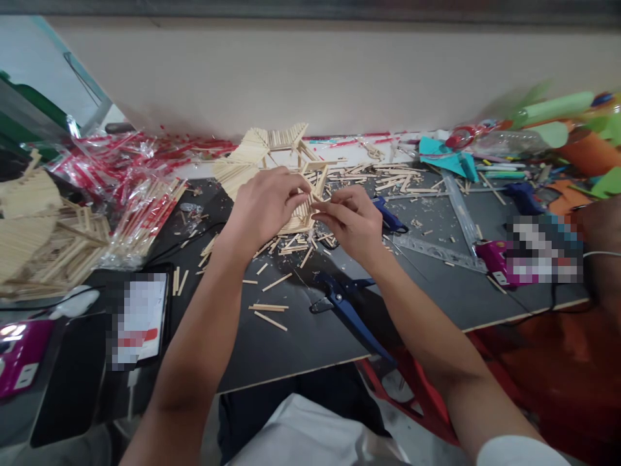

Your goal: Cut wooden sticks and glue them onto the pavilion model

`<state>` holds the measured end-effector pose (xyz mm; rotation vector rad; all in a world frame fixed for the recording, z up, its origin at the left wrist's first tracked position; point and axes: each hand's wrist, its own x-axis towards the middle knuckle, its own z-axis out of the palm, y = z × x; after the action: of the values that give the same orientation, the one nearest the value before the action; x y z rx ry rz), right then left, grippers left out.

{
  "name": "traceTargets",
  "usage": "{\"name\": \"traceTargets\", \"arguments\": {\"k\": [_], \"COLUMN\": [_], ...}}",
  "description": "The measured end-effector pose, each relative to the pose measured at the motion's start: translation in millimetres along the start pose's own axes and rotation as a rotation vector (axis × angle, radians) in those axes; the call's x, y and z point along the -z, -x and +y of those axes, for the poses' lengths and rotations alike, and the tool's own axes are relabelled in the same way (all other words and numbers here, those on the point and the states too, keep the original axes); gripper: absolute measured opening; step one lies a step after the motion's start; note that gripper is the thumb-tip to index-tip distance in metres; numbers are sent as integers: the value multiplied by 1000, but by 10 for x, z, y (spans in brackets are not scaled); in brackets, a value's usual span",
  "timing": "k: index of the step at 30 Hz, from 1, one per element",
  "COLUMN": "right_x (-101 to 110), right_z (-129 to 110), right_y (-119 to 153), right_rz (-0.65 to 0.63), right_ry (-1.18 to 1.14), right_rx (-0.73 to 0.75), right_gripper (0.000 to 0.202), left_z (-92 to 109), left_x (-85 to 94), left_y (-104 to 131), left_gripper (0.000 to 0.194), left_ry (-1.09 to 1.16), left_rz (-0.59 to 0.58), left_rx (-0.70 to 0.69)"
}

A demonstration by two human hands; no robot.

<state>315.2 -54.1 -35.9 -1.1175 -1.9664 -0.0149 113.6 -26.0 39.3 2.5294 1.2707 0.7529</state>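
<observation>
A model built of thin wooden sticks (240,165), with fan-like slatted roofs, stands at the middle of the dark table. My left hand (269,200) lies over its near part, fingers bent and closed on the model's edge. From the right, my right hand (352,217) meets it there, thumb and forefinger pinched together at the stickwork. Whatever sits between those fingertips is too small to make out. Short cut sticks (276,282) are scattered below the hands. A blue-handled cutter (352,310) rests near the front edge, and a blue tool (391,217) lies beside my right hand.
Bagged sticks (145,217) and another stick structure (36,233) occupy the left. Phones (70,378) lie at the front left. Clear rulers (436,251), a purple box (499,262) and coloured paper (449,158) are on the right. A wall (315,77) rises behind. Another person's arm (604,252) shows at far right.
</observation>
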Motion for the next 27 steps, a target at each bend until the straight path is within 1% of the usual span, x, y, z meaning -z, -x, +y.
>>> {"name": "traceTargets", "arguments": {"k": [3, 6, 10, 15, 17, 21, 27], "right_x": [8, 5, -17, -59, -70, -67, -46], "right_z": [-2, -11, -7, 26, 36, 55, 82], "right_y": [0, -2, -11, -47, -59, -53, -1], "right_rz": [11, 60, 91, 212, 235, 223, 97], "right_ry": [-13, -37, -41, -88, -86, -66, -20], "right_rx": [24, 68, 60, 186, 209, 210, 129], "right_gripper": [20, 19, 16, 10, 11, 14, 15], "left_z": [2, 2, 1, 15, 18, 4, -24], "left_x": [-7, -9, -10, -9, -8, -16, -33], "left_y": [6, 8, 4, 6, 8, 9, 4], "left_gripper": [17, 16, 17, 19, 19, 18, 19], "left_ry": [0, -1, -9, -35, -32, -23, -19], "left_rz": [6, 7, 4, -3, 3, 7, 9], "left_rx": [5, 0, 2, -5, -6, -4, -12]}}
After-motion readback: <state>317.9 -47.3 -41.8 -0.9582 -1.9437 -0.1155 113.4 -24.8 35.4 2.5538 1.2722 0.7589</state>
